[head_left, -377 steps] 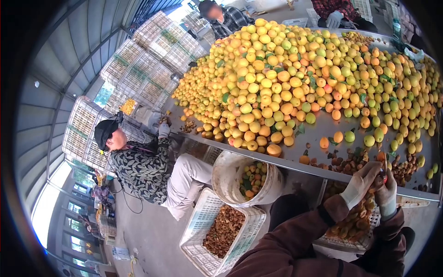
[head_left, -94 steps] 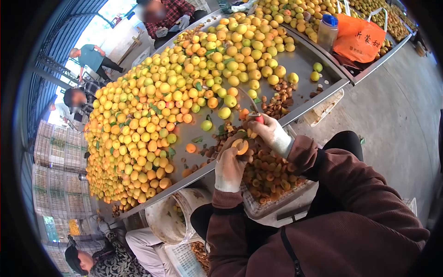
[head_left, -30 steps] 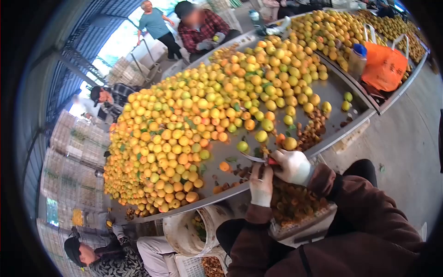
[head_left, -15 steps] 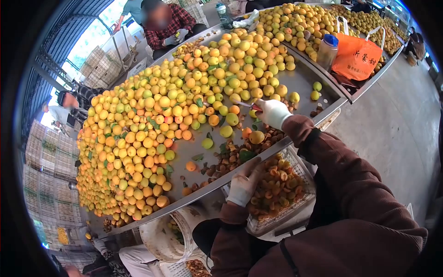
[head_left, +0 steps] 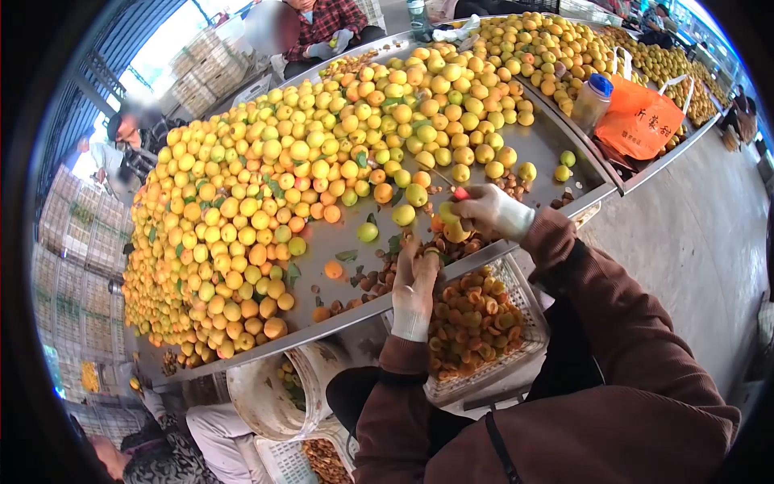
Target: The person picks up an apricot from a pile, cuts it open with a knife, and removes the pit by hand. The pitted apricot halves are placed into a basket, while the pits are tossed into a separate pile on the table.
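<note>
My right hand (head_left: 493, 210), in a whitish glove with bare fingertips, is closed around the red handle of a small knife (head_left: 436, 171). The thin blade points up and left over the apricots. A yellow-green apricot (head_left: 447, 213) shows right at those fingers, with another yellow apricot (head_left: 456, 232) just below it. My left hand (head_left: 414, 282), gloved the same way, is raised at the table's near edge. Its fingers stretch upward and apart, beside discarded brown pits (head_left: 379, 281). A large heap of apricots (head_left: 242, 218) covers the left and middle of the metal table (head_left: 355, 300).
Below the edge stands a white crate (head_left: 524, 323) of apricot halves, with a whitish bucket (head_left: 266, 403) to its left. An orange bag (head_left: 641, 117) and a blue-lidded jar (head_left: 592, 101) are at the right. Several people sit around the table.
My left hand has risen from over the crate to the table edge, its fingers turning upward. My right hand keeps the knife, and a yellow-green apricot now shows at its fingers. The view has shifted slightly.
</note>
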A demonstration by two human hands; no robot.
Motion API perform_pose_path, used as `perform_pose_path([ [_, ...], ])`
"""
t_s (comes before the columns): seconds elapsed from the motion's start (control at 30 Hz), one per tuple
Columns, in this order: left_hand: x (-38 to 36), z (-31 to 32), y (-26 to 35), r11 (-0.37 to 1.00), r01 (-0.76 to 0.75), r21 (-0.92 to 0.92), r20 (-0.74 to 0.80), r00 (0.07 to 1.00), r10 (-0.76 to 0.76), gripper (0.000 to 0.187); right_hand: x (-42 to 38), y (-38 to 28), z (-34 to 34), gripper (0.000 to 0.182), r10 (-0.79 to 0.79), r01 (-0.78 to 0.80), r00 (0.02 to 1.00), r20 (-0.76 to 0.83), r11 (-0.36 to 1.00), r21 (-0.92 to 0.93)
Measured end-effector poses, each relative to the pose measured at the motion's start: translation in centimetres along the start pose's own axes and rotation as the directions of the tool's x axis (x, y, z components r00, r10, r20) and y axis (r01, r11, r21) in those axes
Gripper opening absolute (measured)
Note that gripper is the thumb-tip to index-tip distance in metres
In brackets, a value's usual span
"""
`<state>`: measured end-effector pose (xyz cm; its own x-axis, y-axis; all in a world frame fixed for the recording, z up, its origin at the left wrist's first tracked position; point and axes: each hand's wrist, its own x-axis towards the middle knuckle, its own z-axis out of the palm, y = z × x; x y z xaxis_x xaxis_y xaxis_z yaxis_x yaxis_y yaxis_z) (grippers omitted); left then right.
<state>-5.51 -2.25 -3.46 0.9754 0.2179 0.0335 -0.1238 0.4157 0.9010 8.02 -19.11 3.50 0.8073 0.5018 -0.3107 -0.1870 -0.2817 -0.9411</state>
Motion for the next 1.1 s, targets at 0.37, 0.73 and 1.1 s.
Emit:
perform_pose_path([
  [0.37,-1.0,0.8,3.5,0.999,0.039,-0.028,-0.06,0.997,-0.041,0.037,-5.7,1.9,5.7,0.033,-0.357,0.323,0.933,0.041,0.884,0.338],
  [0.73,-0.6,1.3,3.7,0.976,-0.003,-0.216,-0.016,1.0,0.0,0.048,-5.9,2.2,7.0,0.035,-0.219,0.206,0.972,0.085,0.969,0.137],
  [1.1,-0.9,1.2,4.4,0.975,-0.02,-0.219,-0.002,1.0,0.021,0.041,-6.6,2.9,8.4,0.03,-0.329,0.298,0.933,0.147,0.934,0.197],
])
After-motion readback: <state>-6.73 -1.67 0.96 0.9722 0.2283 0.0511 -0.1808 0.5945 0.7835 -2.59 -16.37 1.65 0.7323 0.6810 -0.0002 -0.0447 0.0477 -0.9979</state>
